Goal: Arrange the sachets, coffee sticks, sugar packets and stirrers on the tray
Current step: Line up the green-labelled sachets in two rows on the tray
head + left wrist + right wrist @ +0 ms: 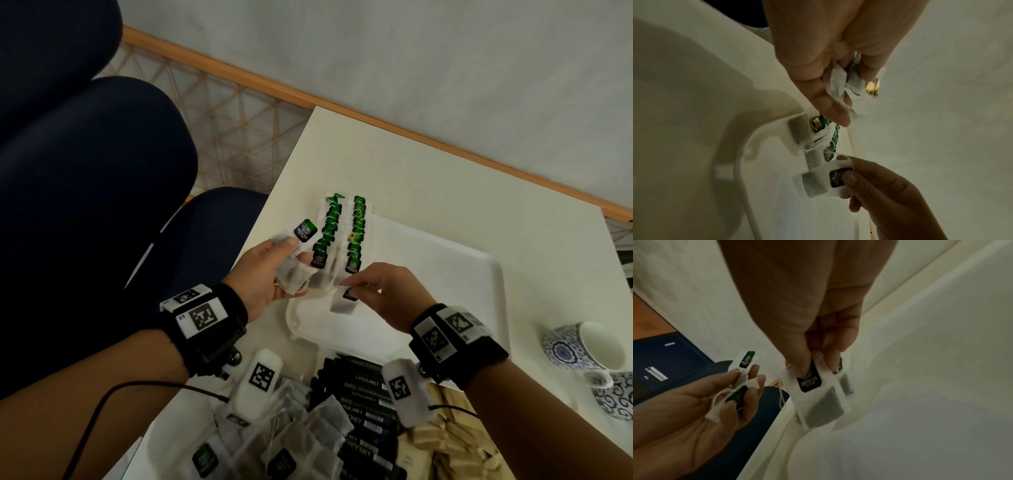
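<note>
A white tray [428, 274] lies on the white table. Two rows of green tea sachets [329, 226] [818, 129] are lined up along its left side. My left hand [291, 257] [838, 97] [748, 382] hovers by the tray's left edge and grips a small bunch of tea sachets [294, 277] [838, 84] [745, 360]. My right hand [356, 287] [851, 172] [818, 365] pinches one tea sachet [342, 303] [818, 181] [822, 399] by its top, just above the tray at the near end of the right row.
Near me lie loose tea sachets [291, 435], black coffee sticks [363, 404] and a tan heap of packets or stirrers [452, 438]. Blue-patterned cups [582, 349] stand at the right. A dark blue chair [85, 171] is beside the table's left edge.
</note>
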The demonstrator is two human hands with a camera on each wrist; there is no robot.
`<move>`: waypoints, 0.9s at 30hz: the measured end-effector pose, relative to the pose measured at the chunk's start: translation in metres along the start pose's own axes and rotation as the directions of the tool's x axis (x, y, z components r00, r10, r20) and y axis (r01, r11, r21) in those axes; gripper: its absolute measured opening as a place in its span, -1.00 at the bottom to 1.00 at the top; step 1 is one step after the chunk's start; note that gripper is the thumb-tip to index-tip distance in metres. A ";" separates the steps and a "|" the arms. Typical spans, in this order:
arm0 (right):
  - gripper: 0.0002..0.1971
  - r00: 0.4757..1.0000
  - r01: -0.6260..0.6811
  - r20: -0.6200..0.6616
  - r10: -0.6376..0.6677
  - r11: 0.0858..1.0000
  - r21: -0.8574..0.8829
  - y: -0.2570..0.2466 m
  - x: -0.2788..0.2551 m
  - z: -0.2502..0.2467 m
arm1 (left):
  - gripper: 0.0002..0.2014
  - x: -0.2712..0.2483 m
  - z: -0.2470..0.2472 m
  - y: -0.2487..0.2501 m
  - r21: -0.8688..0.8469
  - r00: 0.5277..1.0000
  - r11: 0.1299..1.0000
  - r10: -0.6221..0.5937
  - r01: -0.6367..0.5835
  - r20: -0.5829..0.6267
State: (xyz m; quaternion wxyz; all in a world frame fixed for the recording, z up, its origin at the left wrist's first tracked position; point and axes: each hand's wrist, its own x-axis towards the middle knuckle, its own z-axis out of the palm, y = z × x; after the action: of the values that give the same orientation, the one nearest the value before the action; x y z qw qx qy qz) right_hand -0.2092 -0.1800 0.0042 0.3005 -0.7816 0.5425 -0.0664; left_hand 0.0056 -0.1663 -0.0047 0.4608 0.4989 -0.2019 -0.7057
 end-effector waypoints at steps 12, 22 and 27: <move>-0.73 0.986 -0.163 -0.039 0.163 0.987 -0.007 0.007 0.034 -0.003 | -0.79 -0.001 0.004 -0.006 0.067 0.994 0.996 -0.070 0.065 0.079; -0.80 0.994 -0.038 -0.083 0.077 0.918 0.396 -0.026 0.020 -0.007 | -0.80 -0.007 0.015 -0.013 0.217 0.985 0.974 -0.102 0.070 0.139; -0.86 0.993 -0.040 -0.080 0.089 0.876 0.481 -0.031 0.024 -0.004 | -0.75 -0.009 0.011 -0.016 0.251 0.987 0.963 -0.123 0.093 0.108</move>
State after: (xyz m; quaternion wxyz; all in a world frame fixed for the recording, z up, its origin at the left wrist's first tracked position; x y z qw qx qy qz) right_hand -0.1765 -0.1961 0.0187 0.4590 -0.6602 0.5495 -0.2272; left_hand -0.0108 -0.1532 -0.0073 0.3431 0.5180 -0.2880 -0.7287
